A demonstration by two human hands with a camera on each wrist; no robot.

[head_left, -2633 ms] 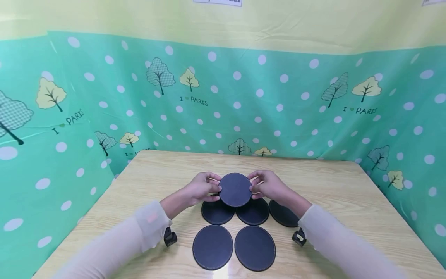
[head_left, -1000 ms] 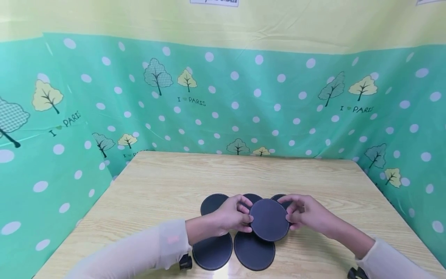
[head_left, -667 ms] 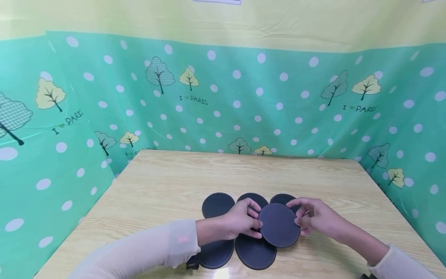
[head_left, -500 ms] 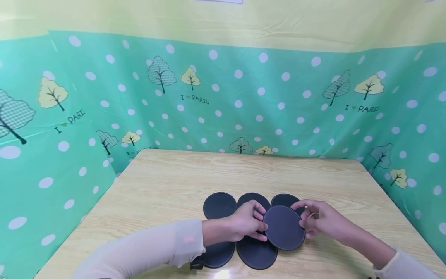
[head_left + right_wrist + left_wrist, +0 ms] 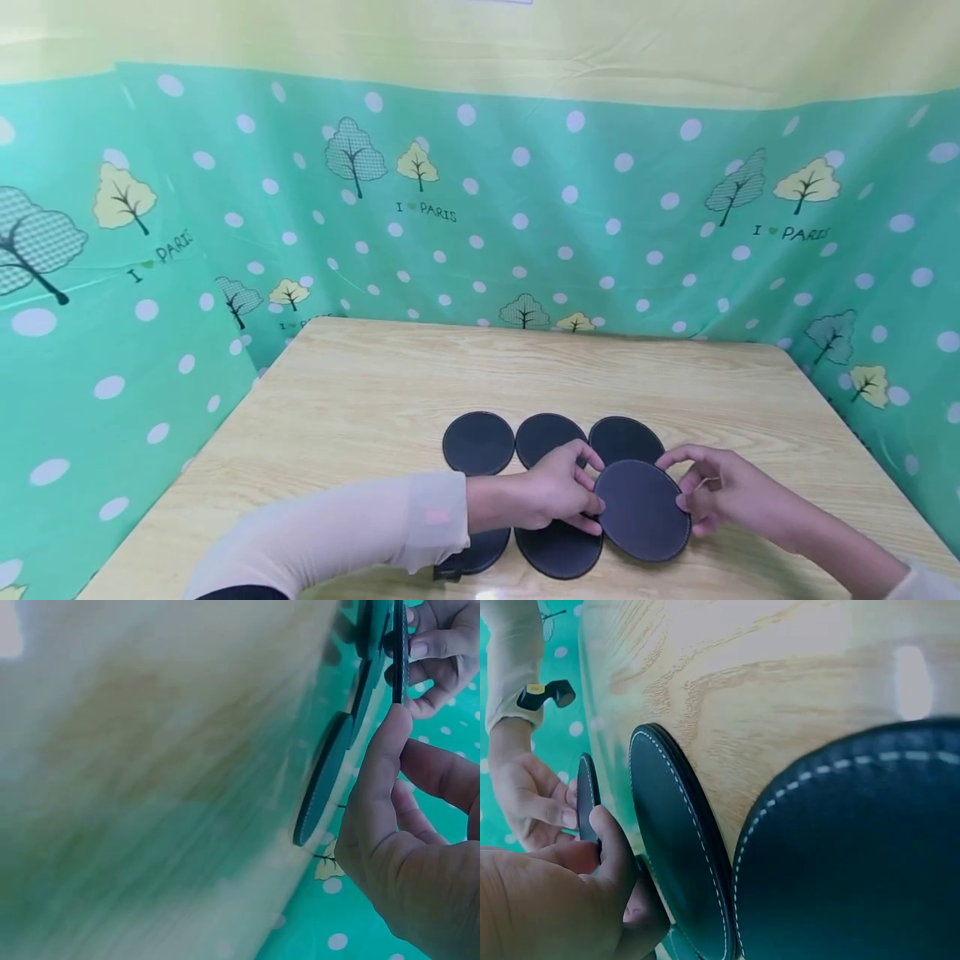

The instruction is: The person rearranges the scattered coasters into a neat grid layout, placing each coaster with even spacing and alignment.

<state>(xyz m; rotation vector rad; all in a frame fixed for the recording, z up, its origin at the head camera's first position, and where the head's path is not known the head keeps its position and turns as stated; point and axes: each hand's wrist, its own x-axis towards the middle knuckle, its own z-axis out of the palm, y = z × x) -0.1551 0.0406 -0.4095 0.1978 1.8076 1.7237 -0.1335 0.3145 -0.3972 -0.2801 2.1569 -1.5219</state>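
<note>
A round black coaster (image 5: pixel 642 510) with stitched edging is held between both hands, in front of the back row's right coaster. My left hand (image 5: pixel 562 487) pinches its left edge with thumb and fingers, and my right hand (image 5: pixel 727 492) pinches the right edge. In the right wrist view the held coaster (image 5: pixel 400 656) appears edge-on, raised off the table. Behind it lie a left coaster (image 5: pixel 478 442), a middle coaster (image 5: pixel 547 433) and a right coaster (image 5: pixel 624 437). A front coaster (image 5: pixel 558 552) lies beside the held one, under my left hand; another front coaster (image 5: pixel 487 550) is partly hidden by the sleeve.
The coasters lie on a light wood-grain table (image 5: pixel 360 383). A green dotted cloth (image 5: pixel 420 275) with printed trees hangs behind the table and at its sides. A black wrist mount (image 5: pixel 447 570) shows below the left sleeve.
Both hands have carried the coaster from over the back row to the right and closer to me, past the front row's right coaster. The back row has come into fuller view.
</note>
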